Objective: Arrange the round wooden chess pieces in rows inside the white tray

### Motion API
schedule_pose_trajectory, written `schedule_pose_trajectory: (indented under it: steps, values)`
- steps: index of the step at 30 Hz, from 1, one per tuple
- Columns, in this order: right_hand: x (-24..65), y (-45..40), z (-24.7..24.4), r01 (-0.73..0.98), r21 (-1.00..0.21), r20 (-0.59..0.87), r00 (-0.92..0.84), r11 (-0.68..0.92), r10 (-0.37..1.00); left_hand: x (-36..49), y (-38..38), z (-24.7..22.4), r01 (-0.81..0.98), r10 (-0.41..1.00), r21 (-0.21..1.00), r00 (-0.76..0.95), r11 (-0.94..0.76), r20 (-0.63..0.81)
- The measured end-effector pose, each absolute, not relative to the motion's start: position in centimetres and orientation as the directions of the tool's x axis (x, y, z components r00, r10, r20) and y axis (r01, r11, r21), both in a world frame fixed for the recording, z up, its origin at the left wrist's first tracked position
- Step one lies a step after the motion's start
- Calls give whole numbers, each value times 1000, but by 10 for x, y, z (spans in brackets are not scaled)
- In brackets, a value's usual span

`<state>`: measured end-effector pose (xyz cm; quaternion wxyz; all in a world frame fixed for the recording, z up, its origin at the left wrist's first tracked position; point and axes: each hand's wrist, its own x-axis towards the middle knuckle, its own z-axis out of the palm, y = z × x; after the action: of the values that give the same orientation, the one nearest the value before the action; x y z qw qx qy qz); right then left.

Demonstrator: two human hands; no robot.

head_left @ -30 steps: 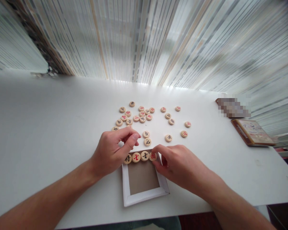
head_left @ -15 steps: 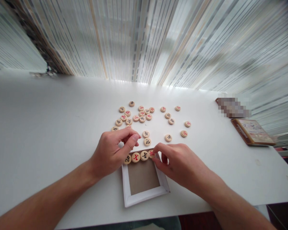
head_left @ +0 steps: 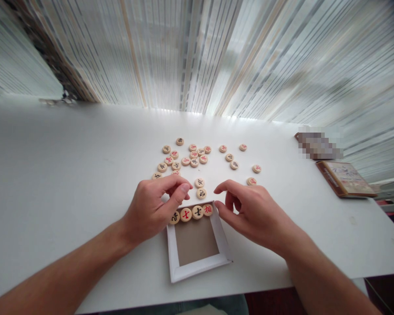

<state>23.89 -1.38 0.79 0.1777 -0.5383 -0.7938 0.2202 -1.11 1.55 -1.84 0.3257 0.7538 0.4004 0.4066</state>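
Observation:
My right hand [head_left: 249, 212] hovers at the upper right corner of a white shallow box [head_left: 202, 272], thumb and forefinger apart with nothing seen between them. Along the box's far side lies a row of round wooden xiangqi pieces: a black one [head_left: 174, 217] partly behind my left thumb, a red one [head_left: 185, 215], another black one [head_left: 197, 212] and a red one [head_left: 208, 210] nearest my right hand. My left hand [head_left: 157, 203] is over the box's far left corner, fingers curled and closed; whatever they hold, if anything, is hidden. Two pieces [head_left: 199, 183] lie just beyond the box.
Several more xiangqi pieces [head_left: 194, 162] are scattered face up across the white table [head_left: 85, 166]. At the right lies a brown box with a picture [head_left: 348, 178], with a blurred-out item [head_left: 320, 145] behind it. A striped string curtain [head_left: 160, 57] hangs along the table's far edge.
My right hand has let go of the red piece at the row's right end and moved slightly right and up, now covering a loose black piece. My left hand has stayed put.

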Motion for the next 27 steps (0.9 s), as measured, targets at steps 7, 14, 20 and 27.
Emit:
schedule_pose_trajectory:
  steps: [7,14,20,27]
  values:
    - [234,-8,5,808,-516,-82,-378,286,922,-11,16,-19,334,868,817,340,-471,361]
    - [233,-7,3,815,-506,-88,-374,282,923,-13,18,-19,332,888,835,307,-438,343]
    - [231,-7,5,822,-498,-126,-386,278,914,-20,26,-21,281,930,893,212,-351,299]
    - [230,-8,7,837,-488,-158,-364,248,918,-26,33,-15,289,949,904,131,-314,288]
